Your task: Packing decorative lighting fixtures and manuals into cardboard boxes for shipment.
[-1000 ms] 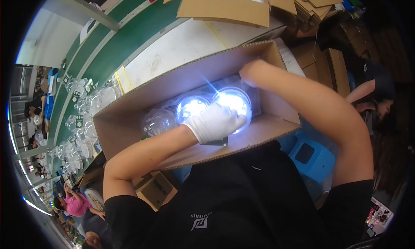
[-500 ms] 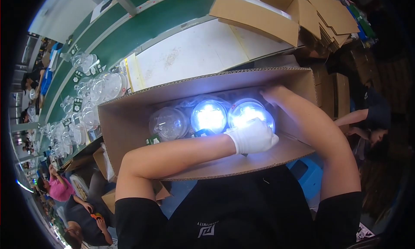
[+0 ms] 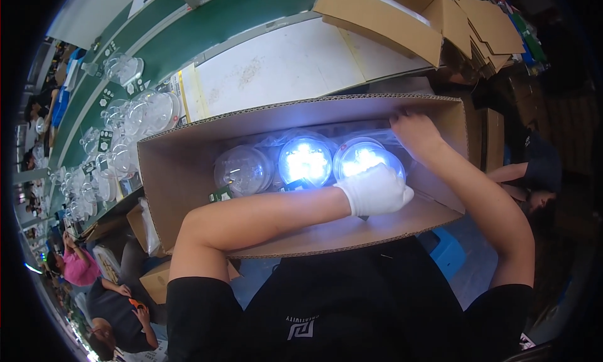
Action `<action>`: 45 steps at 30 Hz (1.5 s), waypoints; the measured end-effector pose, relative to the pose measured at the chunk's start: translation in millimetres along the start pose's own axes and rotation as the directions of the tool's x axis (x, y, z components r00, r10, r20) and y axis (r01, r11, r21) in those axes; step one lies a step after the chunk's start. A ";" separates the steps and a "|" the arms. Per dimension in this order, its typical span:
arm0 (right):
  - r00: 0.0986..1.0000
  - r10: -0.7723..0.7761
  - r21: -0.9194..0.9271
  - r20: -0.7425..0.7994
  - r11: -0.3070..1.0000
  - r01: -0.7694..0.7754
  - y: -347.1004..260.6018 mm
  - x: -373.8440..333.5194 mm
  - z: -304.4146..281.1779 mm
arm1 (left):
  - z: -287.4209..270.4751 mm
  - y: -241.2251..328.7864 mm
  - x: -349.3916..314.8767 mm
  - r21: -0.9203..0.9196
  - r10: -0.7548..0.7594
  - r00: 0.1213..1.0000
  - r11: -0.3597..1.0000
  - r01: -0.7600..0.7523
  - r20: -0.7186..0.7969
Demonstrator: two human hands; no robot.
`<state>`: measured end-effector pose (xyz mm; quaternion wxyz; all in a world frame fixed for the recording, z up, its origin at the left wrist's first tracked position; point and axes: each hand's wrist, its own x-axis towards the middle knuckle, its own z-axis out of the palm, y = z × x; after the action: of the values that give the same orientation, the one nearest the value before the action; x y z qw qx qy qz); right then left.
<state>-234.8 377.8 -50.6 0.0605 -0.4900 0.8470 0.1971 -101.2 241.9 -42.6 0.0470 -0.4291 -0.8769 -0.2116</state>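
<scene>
An open cardboard box [image 3: 182, 173] lies before me with a row of clear round domes in it. The left dome [image 3: 242, 171] is unlit; the middle lamp [image 3: 304, 163] and the right lamp [image 3: 361, 158] glow bluish white. My left hand [image 3: 377, 192], in a white glove, is closed over the near side of the right lamp; its fingertips are hidden. Bare, my right hand [image 3: 416, 132] is at the far wall, fingers bent and pinching clear plastic film [image 3: 377, 128] behind that lamp. A dark green card [image 3: 220, 195] touches the left dome.
Many clear domes with green tags [image 3: 144, 114] stand on the green bench at left. A white board [image 3: 264, 63] lies beyond the box. An open carton [image 3: 383, 22] and flattened cardboard [image 3: 487, 26] sit far right. Other people [image 3: 119, 308] work at left and right.
My right hand has come up along the far wall, and its bent fingers now show. My gloved left hand has shifted slightly right with the right lamp. Both lamps stay lit.
</scene>
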 end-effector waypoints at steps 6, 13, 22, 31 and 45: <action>0.997 0.072 0.158 0.007 0.985 -0.072 10.1 8.5 -19.4 | -25.5 -18.7 11.8 -0.184 -0.479 0.875 0.856 0.484 0.075; 0.975 0.034 0.109 -0.222 0.994 -0.010 24.1 8.2 -34.3 | -39.4 -51.9 24.9 -0.362 -0.748 0.646 0.567 0.740 0.151; 0.982 0.082 0.140 -0.171 0.988 -0.058 22.3 -9.7 -51.3 | -15.1 -57.9 5.0 -0.382 -0.859 0.506 0.444 0.810 0.075; 0.706 -0.132 0.077 0.696 0.991 0.109 -6.3 6.7 -14.7 | -9.1 -64.4 6.3 -0.319 -0.836 0.543 0.497 0.807 0.070; 0.525 -0.168 -0.512 0.834 0.118 0.851 -18.2 30.3 143.8 | -11.4 -92.1 0.3 -0.317 -0.720 0.686 0.629 0.709 0.107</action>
<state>-247.8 401.9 -196.1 0.1103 -0.6224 0.2651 0.7281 -173.7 187.5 -62.7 -0.1006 -0.0450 -0.9248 -0.3642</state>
